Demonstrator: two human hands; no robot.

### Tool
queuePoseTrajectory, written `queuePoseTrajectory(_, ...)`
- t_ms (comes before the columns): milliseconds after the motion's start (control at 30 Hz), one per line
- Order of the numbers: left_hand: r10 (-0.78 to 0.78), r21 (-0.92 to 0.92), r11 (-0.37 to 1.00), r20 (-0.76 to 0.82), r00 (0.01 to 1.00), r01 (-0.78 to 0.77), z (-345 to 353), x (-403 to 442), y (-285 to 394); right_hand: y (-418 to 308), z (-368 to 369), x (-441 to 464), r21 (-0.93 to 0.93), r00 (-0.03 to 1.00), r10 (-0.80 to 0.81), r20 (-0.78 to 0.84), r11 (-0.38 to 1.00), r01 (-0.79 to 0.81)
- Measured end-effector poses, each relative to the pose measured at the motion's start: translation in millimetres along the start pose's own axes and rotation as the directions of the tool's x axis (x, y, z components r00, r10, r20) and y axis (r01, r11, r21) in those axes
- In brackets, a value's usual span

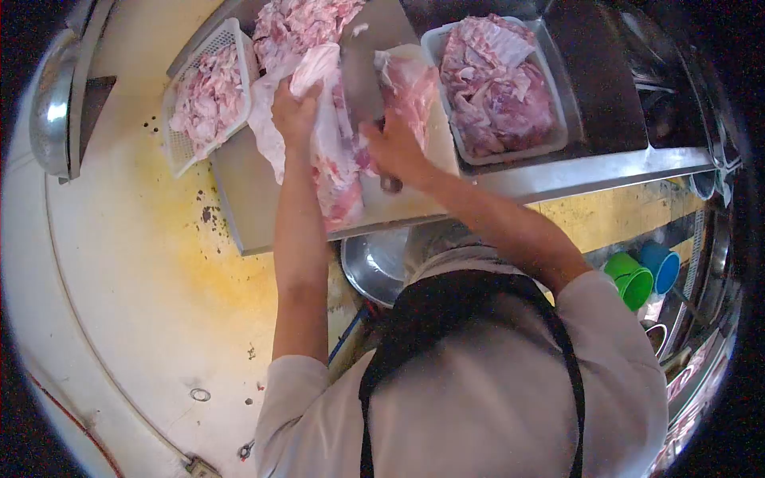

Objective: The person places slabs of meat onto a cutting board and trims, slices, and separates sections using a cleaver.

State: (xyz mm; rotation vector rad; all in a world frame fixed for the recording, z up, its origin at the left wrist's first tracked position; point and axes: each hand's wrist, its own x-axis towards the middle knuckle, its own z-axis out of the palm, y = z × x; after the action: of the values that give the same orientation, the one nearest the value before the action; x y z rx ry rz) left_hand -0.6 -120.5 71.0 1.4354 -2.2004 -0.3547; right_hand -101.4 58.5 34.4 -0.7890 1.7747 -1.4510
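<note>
My right hand (392,147) is closed around the handle of a cleaver (364,84), whose broad grey blade points away from me beside the meat. My left hand (296,114) grips a long piece of raw meat (339,187) with pale fat or skin, fingers curled over its upper part. This piece lies on the cutting board (255,211), left of the blade. Another cut of meat (414,88) rests just right of the blade. Beyond my left hand is a heap of pink meat trimmings (299,32). The blade's cutting edge is hard to make out.
A white perforated basket (180,151) of meat pieces stands at the left. On the right, a white tray (510,154) holds larger cuts on a metal counter (598,175). Below the board's front edge sits a metal bowl (366,267). Green (633,288) and blue (661,267) buckets are lower right.
</note>
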Motion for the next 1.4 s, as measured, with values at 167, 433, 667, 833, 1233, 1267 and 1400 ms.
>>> queuePoseTrajectory(167,-0.183,-0.403,0.899,0.014,0.983,0.173,11.8,6.8,-43.6,-57.6,-59.0,-53.0,0.182,0.838,0.348,0.421,0.873,-0.453)
queuePoseTrajectory(433,-0.372,-0.599,0.722,0.086,0.924,0.346,18.0,10.9,-51.7,-45.5,-26.1,23.6,0.118,0.964,0.195,0.179,0.969,-0.218)
queuePoseTrajectory(667,-0.388,-0.782,0.365,0.365,0.846,0.505,-2.7,9.9,-51.1,-55.7,-49.6,-56.1,0.074,0.810,0.403,0.426,0.876,-0.476)
queuePoseTrajectory(833,-0.466,-0.783,0.279,0.395,0.792,0.555,7.9,11.6,-69.5,-31.8,-39.8,-6.9,0.097,0.948,0.183,0.261,0.972,-0.214)
queuePoseTrajectory(1233,-0.449,-0.873,0.055,0.412,0.793,0.484,-2.0,-10.9,-65.2,-64.1,-57.8,-47.7,0.042,0.762,0.431,0.482,0.858,-0.512)
queuePoseTrajectory(1267,-0.495,-0.878,0.040,0.397,0.773,0.477,-2.2,-13.2,-62.2,-59.3,-55.6,-43.7,0.075,0.822,0.371,0.433,0.894,-0.443)
queuePoseTrajectory(1400,-0.476,-0.891,-0.023,0.408,0.779,0.453,4.5,-11.8,-69.0,-32.8,-34.9,17.8,0.069,0.924,0.243,0.295,0.959,-0.274)
